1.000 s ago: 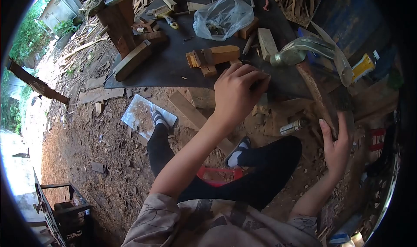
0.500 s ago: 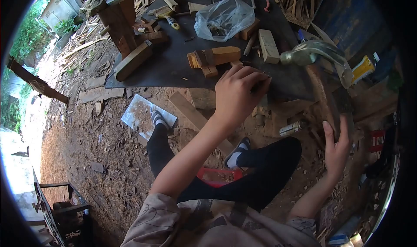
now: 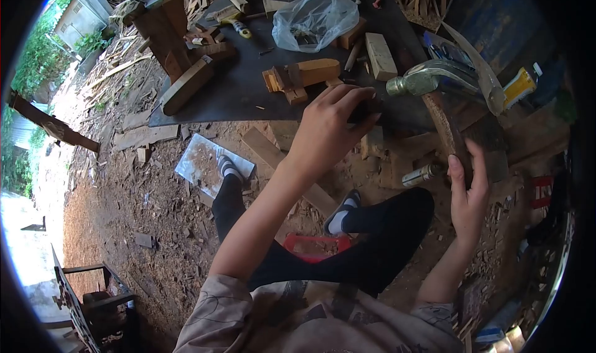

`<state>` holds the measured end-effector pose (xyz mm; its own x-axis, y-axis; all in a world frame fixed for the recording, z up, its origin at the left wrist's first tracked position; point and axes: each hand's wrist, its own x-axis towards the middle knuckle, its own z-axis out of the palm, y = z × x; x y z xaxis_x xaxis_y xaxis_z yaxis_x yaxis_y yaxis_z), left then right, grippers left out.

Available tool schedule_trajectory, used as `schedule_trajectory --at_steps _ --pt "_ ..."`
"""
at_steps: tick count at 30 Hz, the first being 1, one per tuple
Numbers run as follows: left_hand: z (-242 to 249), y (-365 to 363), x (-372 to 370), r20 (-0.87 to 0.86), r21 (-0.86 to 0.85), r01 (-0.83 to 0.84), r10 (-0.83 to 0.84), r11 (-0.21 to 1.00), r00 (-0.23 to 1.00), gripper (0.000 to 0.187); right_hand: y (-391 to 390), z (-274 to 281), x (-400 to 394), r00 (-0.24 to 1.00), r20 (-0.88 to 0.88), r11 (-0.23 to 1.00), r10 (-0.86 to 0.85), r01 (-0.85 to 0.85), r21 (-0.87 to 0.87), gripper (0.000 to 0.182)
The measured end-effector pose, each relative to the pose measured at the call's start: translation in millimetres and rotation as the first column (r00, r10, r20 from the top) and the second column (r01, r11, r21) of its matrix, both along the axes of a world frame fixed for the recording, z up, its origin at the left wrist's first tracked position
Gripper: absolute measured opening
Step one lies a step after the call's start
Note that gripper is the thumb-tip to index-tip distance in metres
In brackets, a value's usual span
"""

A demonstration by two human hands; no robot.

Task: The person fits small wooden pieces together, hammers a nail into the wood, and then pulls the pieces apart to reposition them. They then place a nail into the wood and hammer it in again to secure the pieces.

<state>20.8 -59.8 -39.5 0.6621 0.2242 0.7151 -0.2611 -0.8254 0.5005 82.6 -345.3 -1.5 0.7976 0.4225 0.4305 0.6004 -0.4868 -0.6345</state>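
Note:
My right hand [image 3: 470, 195] is wrapped round the wooden handle of a claw hammer [image 3: 446, 120]. The metal head is raised in front of the table's right part, its striking face turned left. My left hand [image 3: 335, 123] hovers at the near edge of the dark table [image 3: 239, 98], with its fingers curled toward the thumb. Whatever they may hold is hidden in shadow. Just beyond those fingers lies a wooden hand plane [image 3: 304, 77] with a crosspiece. To its right rests a pale wooden block [image 3: 380, 56].
On the table are a clear plastic bag [image 3: 316, 21] of small dark pieces, a yellow-handled tool [image 3: 241, 28] and a long wooden block [image 3: 186, 85]. A spray can [image 3: 422, 175] lies below the right side. A red stool [image 3: 316, 246] is under my legs; wood scraps litter the ground.
The hammer and my right hand have shifted left, and the head is sharper against the table. My left hand has moved slightly left, still curled. The whole view has shifted a little.

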Motion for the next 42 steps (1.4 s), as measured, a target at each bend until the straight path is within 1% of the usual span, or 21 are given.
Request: schedule_trajectory --at_steps 2,3,5,8,11,14,15,18,19,21,24,25,27,30,31,34,35,36,37,40,42 --pt "0.7 3.5 -1.1 -0.027 -0.014 0.023 -0.023 1.000 0.999 0.035 -1.7 1.3 2.0 1.000 0.012 1.000 0.008 -0.008 0.018 0.044" --pt "0.3 4.3 -1.1 -0.031 -0.023 0.032 -0.032 0.999 0.999 0.036 -2.4 3.4 2.7 1.000 0.024 1.000 0.015 -0.014 -0.011 0.044" --pt "0.3 4.3 -0.8 -0.035 -0.053 0.044 -0.046 0.998 0.998 0.035 -3.2 9.5 4.1 0.998 0.048 0.997 0.032 -0.028 -0.071 0.043" --pt "3.9 2.8 -1.7 -0.042 -0.111 0.044 -0.048 0.993 0.998 0.032 -2.5 18.8 4.6 0.982 0.184 0.972 0.043 0.001 -0.233 0.043" --pt "3.7 2.3 -2.3 -0.048 -0.138 0.036 -0.043 0.990 0.998 0.032 -2.9 10.5 15.8 0.917 0.398 0.996 0.029 0.006 -0.086 0.045" --pt "3.0 3.6 -1.3 -0.035 -0.118 0.041 -0.045 0.992 0.998 0.031 -18.6 13.1 14.3 0.999 0.040 0.980 0.012 -0.020 0.200 0.051" --pt "3.0 3.9 -1.5 -0.040 -0.115 0.042 -0.047 0.992 0.998 0.031 -16.8 9.4 18.5 0.996 0.088 0.960 0.008 -0.032 0.277 0.053" --pt "3.3 3.4 -1.5 -0.051 -0.125 0.040 -0.046 0.991 0.998 0.032 -22.6 18.4 18.1 0.996 0.084 0.981 -0.011 -0.006 0.194 0.051" --pt "3.1 2.8 -1.8 -0.055 -0.131 0.038 -0.045 0.991 0.997 0.032 -17.7 21.6 19.5 0.969 0.248 0.997 0.018 -0.036 0.066 0.049" --pt "2.3 1.8 -1.9 -0.064 -0.167 0.032 -0.043 0.986 0.997 0.032 -0.3 30.6 22.8 0.835 0.533 0.980 0.134 -0.031 -0.198 0.044" --pt "2.2 1.3 -1.7 -0.055 -0.168 0.028 -0.037 0.985 0.998 0.033 -2.1 45.6 9.4 0.950 0.276 0.929 0.148 -0.038 -0.367 0.043" --pt "1.8 1.7 -2.1 -0.050 -0.164 0.023 -0.032 0.986 0.998 0.033 -4.9 45.6 10.9 0.923 0.355 0.938 0.152 -0.021 -0.347 0.045" --pt "0.3 2.2 -1.7 -0.034 -0.143 0.026 -0.031 0.989 0.999 0.033 -16.1 36.9 14.8 0.931 0.364 0.975 0.006 0.075 -0.210 0.045" --pt "1.4 2.7 -1.5 -0.043 -0.115 0.022 -0.027 0.993 0.999 0.033 -26.8 34.1 20.4 0.980 0.192 0.998 -0.053 0.045 0.047 0.048" --pt "2.1 2.7 -1.6 -0.051 -0.107 0.019 -0.025 0.994 0.998 0.033 -30.2 33.4 21.5 0.991 0.122 0.994 -0.056 0.045 0.096 0.048" --pt "1.8 3.0 -1.9 -0.038 -0.099 0.027 -0.030 0.995 0.999 0.032 -17.4 27.1 20.1 0.972 0.231 0.998 -0.031 0.020 0.052 0.050" --pt "2.6 2.4 -2.4 -0.054 -0.124 0.024 -0.031 0.992 0.998 0.031 -7.1 27.5 23.7 0.915 0.401 0.997 0.038 -0.009 -0.074 0.050" --pt "3.9 1.4 -3.1 -0.070 -0.149 0.021 -0.032 0.989 0.997 0.030 0.3 28.2 23.5 0.826 0.549 0.979 0.125 -0.014 -0.202 0.050" --pt "4.8 0.7 -3.8 -0.085 -0.174 0.016 -0.032 0.985 0.996 0.030 0.0 35.2 13.9 0.926 0.344 0.934 0.156 -0.025 -0.356 0.049" --pt "2.7 1.7 -3.0 -0.076 -0.163 0.020 -0.033 0.986 0.997 0.028 -0.7 36.7 12.9 0.915 0.355 0.929 0.191 -0.052 -0.367 0.047" --pt "0.5 1.4 -2.6 -0.048 -0.126 0.019 -0.025 0.992 0.999 0.028 -2.8 39.2 12.7 0.893 0.419 0.956 0.163 -0.038 -0.291 0.045"
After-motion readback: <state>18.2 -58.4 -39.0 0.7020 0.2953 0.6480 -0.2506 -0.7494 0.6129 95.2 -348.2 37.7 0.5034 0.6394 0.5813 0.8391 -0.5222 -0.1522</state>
